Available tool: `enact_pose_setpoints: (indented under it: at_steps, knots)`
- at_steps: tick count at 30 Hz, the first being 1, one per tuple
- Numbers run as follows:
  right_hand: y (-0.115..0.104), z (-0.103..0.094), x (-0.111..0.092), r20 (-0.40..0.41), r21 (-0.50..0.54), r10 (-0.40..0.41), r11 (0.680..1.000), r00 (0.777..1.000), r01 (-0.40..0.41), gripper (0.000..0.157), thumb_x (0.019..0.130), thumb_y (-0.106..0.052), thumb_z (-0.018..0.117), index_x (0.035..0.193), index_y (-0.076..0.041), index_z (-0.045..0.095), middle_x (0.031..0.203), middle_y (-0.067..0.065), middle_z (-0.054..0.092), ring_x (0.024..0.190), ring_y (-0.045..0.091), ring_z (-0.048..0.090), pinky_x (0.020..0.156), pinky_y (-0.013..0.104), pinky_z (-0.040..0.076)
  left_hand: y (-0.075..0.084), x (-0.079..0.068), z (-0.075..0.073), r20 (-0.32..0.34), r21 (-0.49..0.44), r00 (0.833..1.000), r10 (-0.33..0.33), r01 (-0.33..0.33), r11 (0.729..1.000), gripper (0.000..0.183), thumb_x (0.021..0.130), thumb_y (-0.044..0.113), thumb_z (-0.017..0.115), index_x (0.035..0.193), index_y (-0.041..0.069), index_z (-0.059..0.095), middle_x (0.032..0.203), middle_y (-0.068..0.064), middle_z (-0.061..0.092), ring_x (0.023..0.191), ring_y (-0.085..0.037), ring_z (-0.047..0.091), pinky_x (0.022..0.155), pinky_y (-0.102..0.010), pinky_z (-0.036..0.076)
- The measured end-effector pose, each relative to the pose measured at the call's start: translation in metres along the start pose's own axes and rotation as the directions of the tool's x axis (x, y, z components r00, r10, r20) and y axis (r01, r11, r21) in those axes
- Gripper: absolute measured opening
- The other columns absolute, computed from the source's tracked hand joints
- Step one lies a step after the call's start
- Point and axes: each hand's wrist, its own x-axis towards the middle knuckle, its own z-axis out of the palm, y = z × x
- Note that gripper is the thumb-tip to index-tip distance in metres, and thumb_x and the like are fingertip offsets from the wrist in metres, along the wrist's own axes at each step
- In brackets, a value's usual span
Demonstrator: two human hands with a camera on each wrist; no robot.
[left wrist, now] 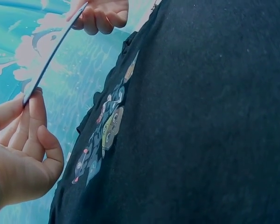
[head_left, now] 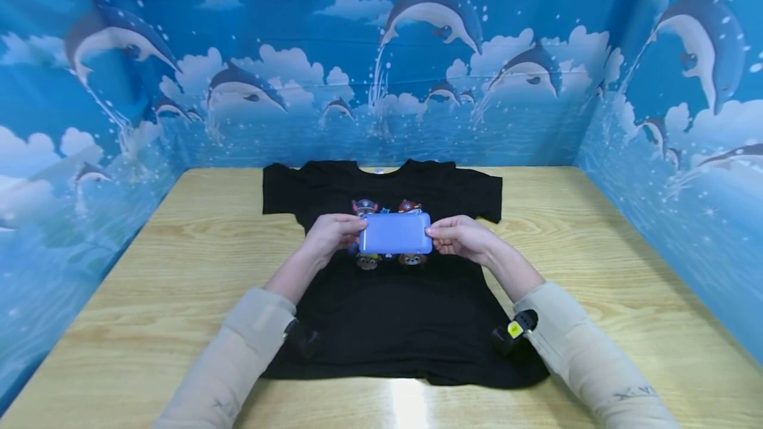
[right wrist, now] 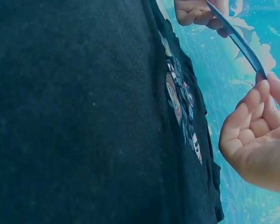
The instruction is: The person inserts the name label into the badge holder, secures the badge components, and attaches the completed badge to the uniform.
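Taking the blue slab as the clock's centre, the near hem of the black T-shirt (head_left: 405, 330) lies at 6 o'clock, with a small ripple in it. The shirt is spread face up and mostly flat, so laying it out looks done. Over its lower part, at about 7 and 5 o'clock, hang the dark wrist devices (head_left: 304, 338), close to the cloth; they and the forearms hide some of the shirt's sides and could brush it.

Further in, the left hand (head_left: 334, 234) sits at 9 o'clock and the right hand (head_left: 463, 238) at 3. Each grip is closed to a thin pinch, thumb against fingers, on one short end of the thin blue slab (head_left: 396, 234). The slab is level across, above the shirt's chest; the wrist views show it apart from the cloth, so setting it down is not done. Whether it is to rest there cannot be told.

Beneath it, the cartoon print (head_left: 367, 261) is largely covered, its characters peeping out at 11, 1, 5 and 7 o'clock. The neckline lies beyond at 12. Bare wooden table (head_left: 197, 283) shows on both sides. Farthest, a dolphin-patterned curtain (head_left: 381, 131) closes off 12 o'clock and both flanks; nothing blocks the space directly under the slab.
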Motion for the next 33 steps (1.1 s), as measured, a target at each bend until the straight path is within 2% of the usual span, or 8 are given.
enact_pose_setpoints:
  at_steps: [5, 23, 26, 33]
  knots:
    - [0.0001, 0.0004, 0.0014, 0.004, 0.041, 0.0, 0.999, 1.0, 0.0, 0.027, 0.094, -0.005, 0.05, 0.075, -0.011, 0.068, 0.069, 0.001, 0.061, 0.062, 0.009, 0.054, 0.064, 0.022, 0.045, 0.0019, -0.0019, 0.0001, 0.013, -0.037, 1.0, -0.003, 0.003, 0.999, 0.027, 0.088, 0.01, 0.063, 0.106, -0.009, 0.062, 0.068, 0.001, 0.062, 0.062, -0.011, 0.057, 0.069, -0.03, 0.047]
    - [0.0022, 0.0025, -0.0004, -0.01, 0.043, 0.019, 0.999, 1.0, -0.019, 0.026, 0.094, -0.007, 0.051, 0.075, -0.012, 0.068, 0.07, 0.001, 0.062, 0.064, 0.01, 0.056, 0.066, 0.023, 0.046, 0.0007, -0.0026, 0.0017, 0.026, -0.081, 1.0, 0.003, -0.001, 0.997, 0.026, 0.087, 0.007, 0.063, 0.106, -0.01, 0.06, 0.065, 0.002, 0.061, 0.059, -0.009, 0.056, 0.065, -0.027, 0.047]
    - [0.0038, 0.0019, 0.0001, -0.022, 0.02, 0.024, 1.0, 0.999, -0.024, 0.024, 0.093, -0.008, 0.053, 0.075, -0.012, 0.067, 0.07, 0.0, 0.061, 0.063, 0.01, 0.055, 0.066, 0.023, 0.047, 0.0002, -0.0029, 0.0022, 0.024, -0.062, 1.0, 0.003, -0.001, 0.998, 0.026, 0.087, 0.009, 0.064, 0.106, -0.01, 0.061, 0.066, 0.002, 0.061, 0.06, -0.01, 0.056, 0.067, -0.029, 0.047]
    - [0.0061, 0.0023, 0.0028, -0.087, -0.096, 0.009, 0.995, 0.996, -0.017, 0.013, 0.091, -0.012, 0.059, 0.079, -0.01, 0.066, 0.071, 0.002, 0.059, 0.065, 0.013, 0.055, 0.066, 0.026, 0.047, -0.0011, -0.0015, 0.0027, -0.003, 0.058, 1.0, -0.002, 0.002, 0.998, 0.027, 0.087, 0.016, 0.066, 0.105, -0.004, 0.065, 0.073, -0.001, 0.063, 0.065, -0.013, 0.059, 0.073, -0.034, 0.047]
